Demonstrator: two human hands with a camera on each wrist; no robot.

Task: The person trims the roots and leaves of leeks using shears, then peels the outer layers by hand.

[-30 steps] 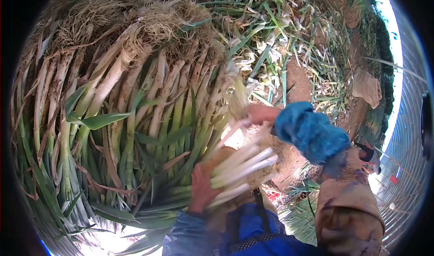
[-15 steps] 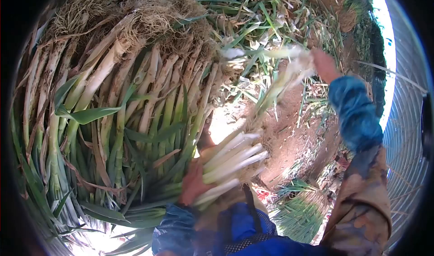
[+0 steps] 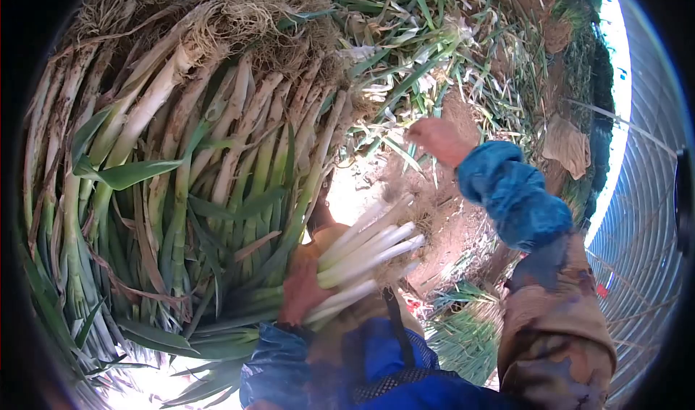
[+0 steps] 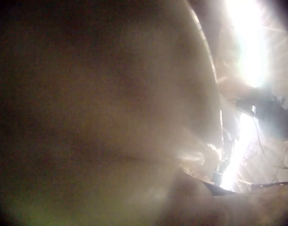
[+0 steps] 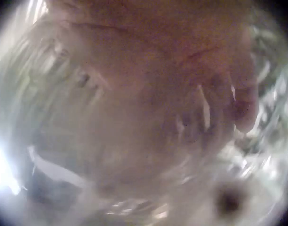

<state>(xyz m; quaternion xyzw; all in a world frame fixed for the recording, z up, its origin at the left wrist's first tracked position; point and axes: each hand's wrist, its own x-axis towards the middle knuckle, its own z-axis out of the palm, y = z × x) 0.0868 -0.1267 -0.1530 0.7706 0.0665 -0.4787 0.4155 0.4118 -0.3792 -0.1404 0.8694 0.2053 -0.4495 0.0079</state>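
Note:
In the head view my left hand grips a bundle of clean white leeks near the bottom middle, their roots pointing right and their green leaves trailing left. My right hand is in the air above the bare soil, right of centre, with nothing in it. Its fingers stretch out with slits of light between them in the right wrist view. Pale blur fills most of the left wrist view, hiding the left fingers there.
A large heap of unpeeled, rooty leeks fills the left side. Stripped leaves and peelings litter the soil ahead. Green leafy tops lie at lower right, and a ribbed translucent sheet curves along the right edge.
My right hand pulled pale peelings from beside the heap out to the right, let them go among the litter, and has come back left empty. The left hand keeps holding the leeks.

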